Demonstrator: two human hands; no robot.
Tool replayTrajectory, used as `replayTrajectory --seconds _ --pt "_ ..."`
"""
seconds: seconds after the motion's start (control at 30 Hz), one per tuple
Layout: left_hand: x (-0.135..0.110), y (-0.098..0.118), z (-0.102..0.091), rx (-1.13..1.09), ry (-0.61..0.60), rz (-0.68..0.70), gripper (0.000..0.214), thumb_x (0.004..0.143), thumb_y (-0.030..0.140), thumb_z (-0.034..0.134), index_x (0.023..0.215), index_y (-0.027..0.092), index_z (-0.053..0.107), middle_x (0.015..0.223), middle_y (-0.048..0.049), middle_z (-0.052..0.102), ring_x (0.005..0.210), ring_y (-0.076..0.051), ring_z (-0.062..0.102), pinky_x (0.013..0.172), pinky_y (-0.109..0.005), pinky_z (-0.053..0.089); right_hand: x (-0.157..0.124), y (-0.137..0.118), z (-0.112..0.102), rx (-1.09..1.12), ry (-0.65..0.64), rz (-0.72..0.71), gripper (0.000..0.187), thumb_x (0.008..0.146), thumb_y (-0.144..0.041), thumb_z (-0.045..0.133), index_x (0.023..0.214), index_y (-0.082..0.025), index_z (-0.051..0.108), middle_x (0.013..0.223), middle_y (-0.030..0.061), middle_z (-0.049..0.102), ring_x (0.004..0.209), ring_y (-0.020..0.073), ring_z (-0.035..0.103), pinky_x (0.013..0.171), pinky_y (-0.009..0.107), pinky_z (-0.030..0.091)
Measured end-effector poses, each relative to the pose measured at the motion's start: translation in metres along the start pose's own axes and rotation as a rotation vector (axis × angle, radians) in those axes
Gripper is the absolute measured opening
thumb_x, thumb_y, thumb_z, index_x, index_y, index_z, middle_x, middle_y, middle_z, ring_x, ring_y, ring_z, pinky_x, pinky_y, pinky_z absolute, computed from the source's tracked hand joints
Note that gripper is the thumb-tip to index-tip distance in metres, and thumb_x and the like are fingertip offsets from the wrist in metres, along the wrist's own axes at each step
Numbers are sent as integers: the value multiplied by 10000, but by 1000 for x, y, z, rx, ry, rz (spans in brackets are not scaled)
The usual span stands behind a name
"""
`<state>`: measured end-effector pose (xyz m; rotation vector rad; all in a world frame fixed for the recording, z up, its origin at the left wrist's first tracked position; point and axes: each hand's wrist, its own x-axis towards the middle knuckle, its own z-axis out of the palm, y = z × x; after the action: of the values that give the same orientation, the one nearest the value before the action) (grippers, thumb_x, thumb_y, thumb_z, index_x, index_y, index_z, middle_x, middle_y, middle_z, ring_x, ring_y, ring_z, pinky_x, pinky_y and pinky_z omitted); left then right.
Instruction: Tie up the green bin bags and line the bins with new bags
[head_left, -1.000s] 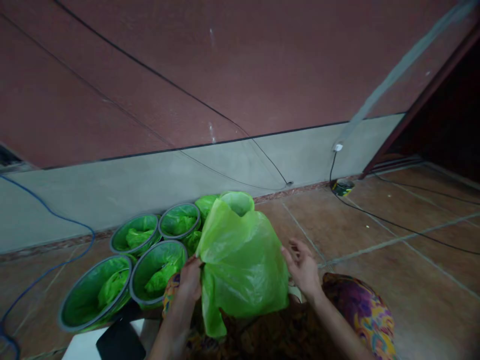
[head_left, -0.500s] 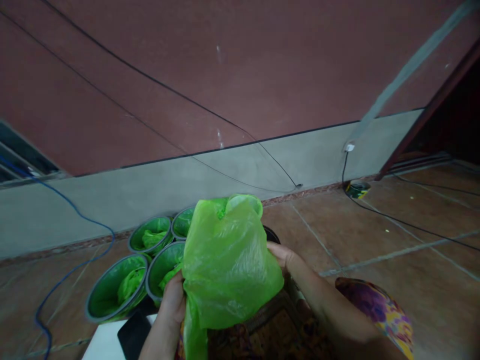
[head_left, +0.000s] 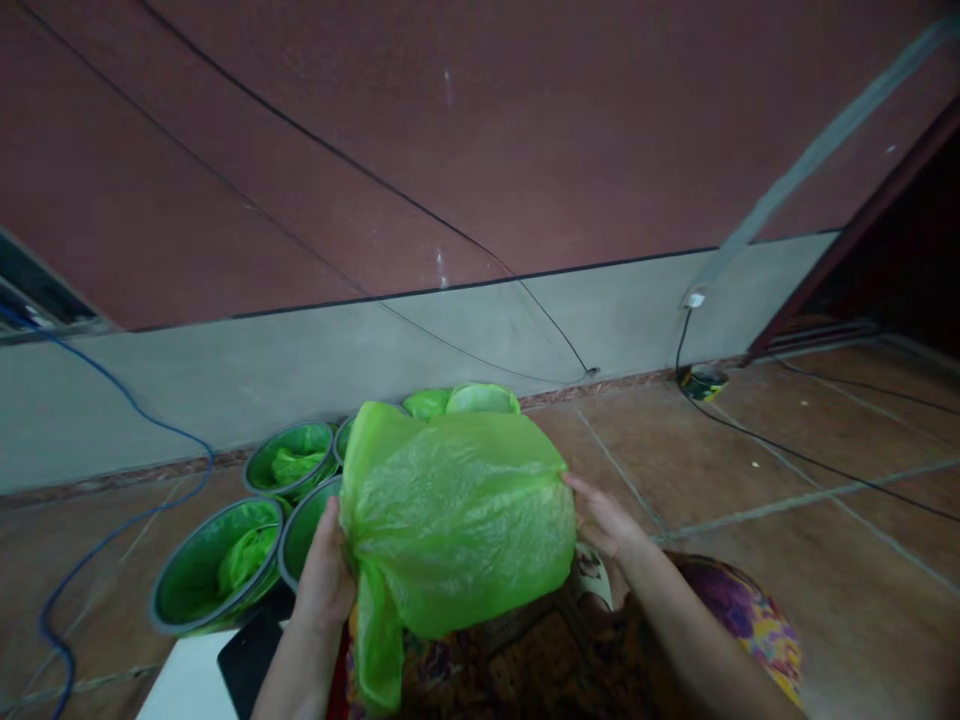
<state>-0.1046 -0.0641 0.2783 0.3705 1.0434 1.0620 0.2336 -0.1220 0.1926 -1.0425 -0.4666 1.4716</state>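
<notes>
A green plastic bag (head_left: 457,510) is stretched out between my two hands above my lap. My left hand (head_left: 328,560) grips its left side, where the plastic bunches and a loose tail hangs down. At the right edge, the fingers of my right hand (head_left: 604,515) pinch the bag near its upper corner. Behind the bag and to the left stand several grey buckets (head_left: 217,565) with green plastic in them; the bag partly hides some of them. More green plastic (head_left: 484,399) shows just beyond the bag's top edge.
A dark phone (head_left: 251,660) lies on a white surface (head_left: 187,680) at lower left. A blue cable (head_left: 131,520) runs over the tiled floor (head_left: 750,560). Against the wall sits a small dark tin (head_left: 703,382) beside a black cable (head_left: 795,462). Patterned cloth (head_left: 742,620) covers my legs.
The bag has been spread wider and lowered slightly, its right side pulled out. My right hand has moved a little to the right, my left hand a little to the left.
</notes>
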Motion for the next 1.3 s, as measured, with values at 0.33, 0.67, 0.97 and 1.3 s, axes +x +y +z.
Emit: replayTrajectory --seconds 0.33,0.67,0.97,1.3 --pt "16 -1 -3 185 23 212 357 622 140 793 963 123 690 759 -57 758 697 -239 732 699 -335 600 -4 -39 -24 -103 347 -245 490 577 -273 851 1027 -231 662 896 14 755 753 175 701 678 266 569" --pt "37 -19 9 90 -25 213 428 676 108 709 1103 144 686 812 -43 760 743 -203 724 700 -281 582 -34 -83 -24 -239 382 -333 608 678 -302 765 1266 -281 614 999 29 750 759 166 703 640 243 569" --pt "20 10 21 44 -94 337 695 739 140 674 1385 340 513 1216 -11 697 1024 -197 692 905 -299 554 -51 -98 -31 -270 214 -258 310 662 -325 782 954 -224 748 925 62 756 776 188 700 706 288 562" --pt "8 49 5 150 22 442 256 579 150 762 834 178 761 731 -46 741 812 -253 705 792 -349 583 -51 -102 -15 -617 94 -366 603 584 -290 828 1163 -203 687 1000 60 736 820 195 653 717 296 538"
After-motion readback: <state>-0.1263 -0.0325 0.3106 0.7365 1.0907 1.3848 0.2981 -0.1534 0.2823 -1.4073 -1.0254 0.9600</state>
